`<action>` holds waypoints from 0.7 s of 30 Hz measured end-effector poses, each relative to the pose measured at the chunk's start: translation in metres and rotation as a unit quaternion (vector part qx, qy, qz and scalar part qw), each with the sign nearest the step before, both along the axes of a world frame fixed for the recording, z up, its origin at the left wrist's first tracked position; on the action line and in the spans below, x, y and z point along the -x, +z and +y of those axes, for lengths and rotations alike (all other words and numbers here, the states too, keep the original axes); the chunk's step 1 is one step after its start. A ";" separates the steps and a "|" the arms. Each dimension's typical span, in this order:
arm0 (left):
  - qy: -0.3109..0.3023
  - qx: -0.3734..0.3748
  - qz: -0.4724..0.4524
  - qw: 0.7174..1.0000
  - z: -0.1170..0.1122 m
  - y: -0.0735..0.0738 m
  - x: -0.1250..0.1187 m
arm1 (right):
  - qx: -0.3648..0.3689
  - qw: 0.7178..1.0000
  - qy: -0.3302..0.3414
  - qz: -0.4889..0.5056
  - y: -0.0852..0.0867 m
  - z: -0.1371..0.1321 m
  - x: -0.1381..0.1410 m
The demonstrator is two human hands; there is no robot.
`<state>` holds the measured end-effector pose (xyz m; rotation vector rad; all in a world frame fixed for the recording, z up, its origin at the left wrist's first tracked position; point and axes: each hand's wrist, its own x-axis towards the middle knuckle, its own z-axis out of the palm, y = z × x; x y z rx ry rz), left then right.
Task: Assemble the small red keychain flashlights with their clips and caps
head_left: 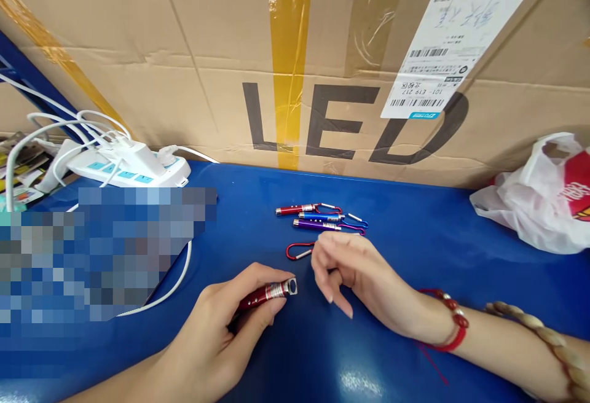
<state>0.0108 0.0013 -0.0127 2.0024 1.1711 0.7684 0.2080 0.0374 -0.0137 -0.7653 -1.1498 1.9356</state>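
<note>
My left hand (230, 323) grips a small red pen-shaped keychain flashlight (263, 295) between thumb and fingers. Its silver end points right, toward my other hand. To the right of it, my right hand (354, 274) hovers over the table with fingers loosely bent and apart, and nothing shows in them. Just beside its fingertips lies a red carabiner clip (299, 251), partly hidden behind the hand. Farther back, three similar flashlights with carabiners lie roughly side by side: a red one (295, 210), a blue one (320, 217) and a purple one (317, 225).
A large cardboard box (207, 83) marked LED stands along the back of the blue table (415, 225). At left sits a white power strip (133, 166) with several cables, above a blurred-out area. A white plastic bag (530, 197) rests at right.
</note>
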 end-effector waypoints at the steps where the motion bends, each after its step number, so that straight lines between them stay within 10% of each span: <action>1: 0.006 0.006 0.002 1.000 0.000 0.000 0.000 | 0.033 0.999 -0.007 0.031 0.001 0.002 -0.001; 7: -0.005 -0.005 0.016 1.000 0.001 -0.002 0.000 | 0.142 0.986 -0.034 0.080 0.005 0.011 -0.002; 21: 0.002 -0.030 0.005 1.000 -0.001 -0.002 -0.001 | 0.111 0.990 -0.033 0.076 0.005 0.009 0.000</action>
